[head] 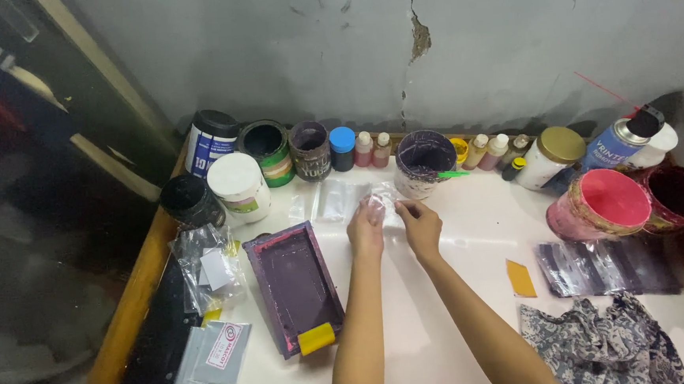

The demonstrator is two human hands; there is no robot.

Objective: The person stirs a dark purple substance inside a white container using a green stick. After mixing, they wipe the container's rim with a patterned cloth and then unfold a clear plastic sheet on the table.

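Both hands, left hand [366, 228] and right hand [420, 225], pinched on clear plastic sheet [380, 201], bare white table [445, 320] nearer the body.

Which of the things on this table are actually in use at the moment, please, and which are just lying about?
In use: left hand and right hand, both on the clear plastic piece.

Lying about: purple tray, yellow squeegee, white jar, pink tub, patterned cloth, orange card, small bottles.
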